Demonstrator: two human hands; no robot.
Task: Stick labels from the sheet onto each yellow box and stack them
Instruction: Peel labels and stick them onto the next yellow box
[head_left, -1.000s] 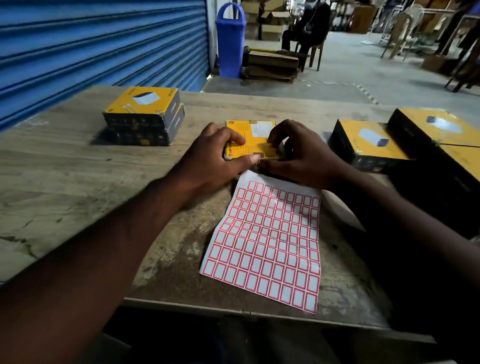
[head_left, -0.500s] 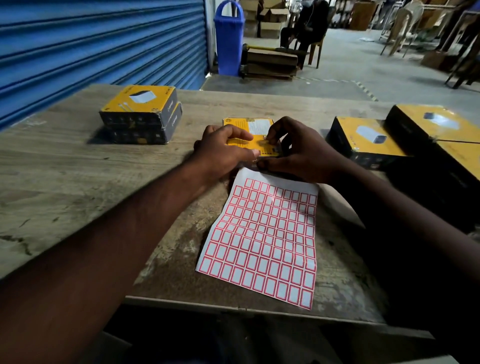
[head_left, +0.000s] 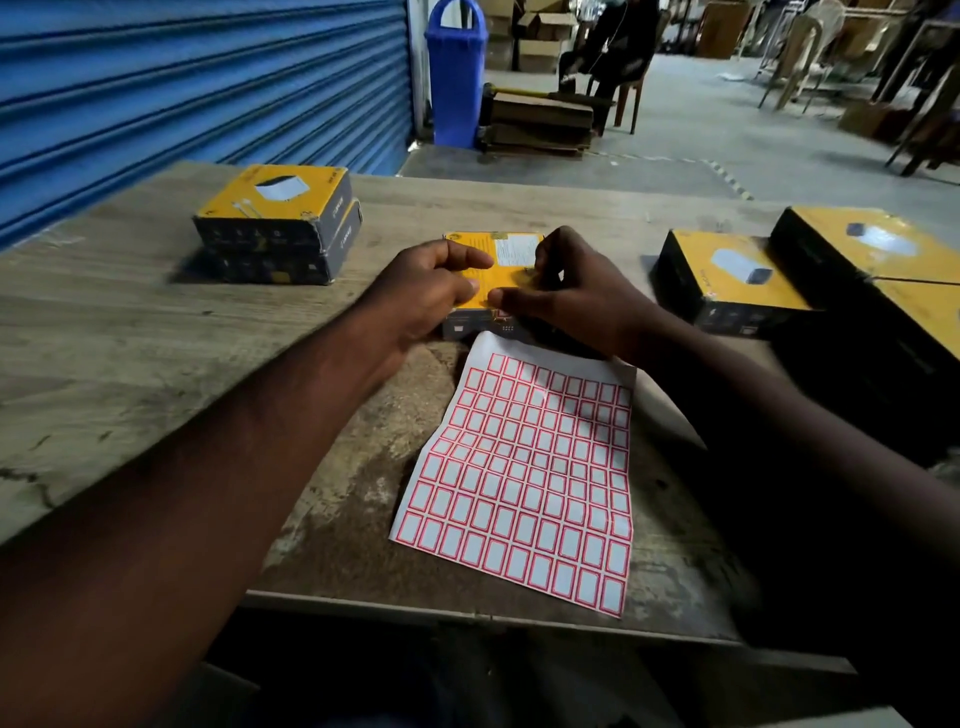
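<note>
A yellow box (head_left: 506, 257) lies flat at the table's middle, just beyond the label sheet (head_left: 524, 467), a white sheet of red-bordered stickers. My left hand (head_left: 426, 296) grips the box's left edge, thumb on top. My right hand (head_left: 576, 296) rests on the box's right part with fingers curled, fingertips pressing on its yellow top; any label under them is hidden. A stack of two yellow boxes (head_left: 278, 223) stands at the far left. More yellow boxes (head_left: 737, 280) lie at the right.
The worn wooden table (head_left: 130, 338) ends near me at its front edge. A blue shutter and a blue bin (head_left: 456, 73) stand behind it. Cardboard boxes, chairs and a seated person are farther back on the concrete floor.
Both hands stayed on the middle box. My left thumb shifted up onto its top and my right fingers curled more over the right part.
</note>
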